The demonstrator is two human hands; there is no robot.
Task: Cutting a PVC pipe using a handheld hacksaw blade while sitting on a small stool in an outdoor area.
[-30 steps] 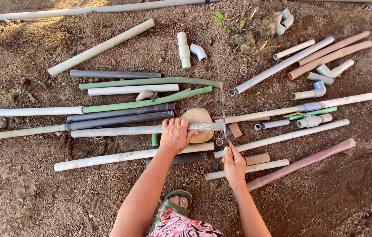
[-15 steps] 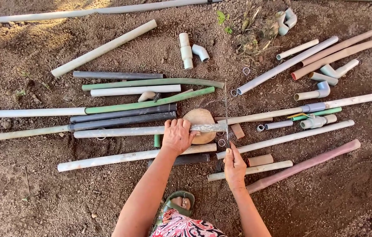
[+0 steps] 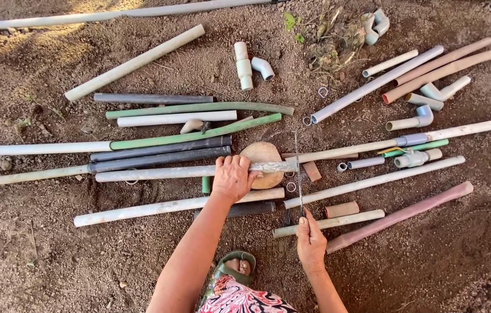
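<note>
My left hand [image 3: 234, 177] presses down on a long whitish pipe [image 3: 158, 173] whose right end lies across a round tan stone [image 3: 264, 155]. My right hand [image 3: 311, 242] grips the near end of a thin saw blade [image 3: 298, 174]. The blade runs away from me and crosses the pipe's right end beside the stone. Both forearms reach in from the bottom edge, above a sandalled foot [image 3: 232, 270] and patterned cloth.
Many pipes lie on bare soil: grey, green and white ones [image 3: 158, 152] at left, pinkish and white ones [image 3: 399, 214] at right. Elbow fittings [image 3: 420, 119] and short couplers [image 3: 243, 66] sit at the back. Small metal rings [image 3: 290, 188] lie near the blade.
My right hand has drawn back toward me with the blade. My left hand stays pressed on the pipe. The camera view has shifted slightly.
</note>
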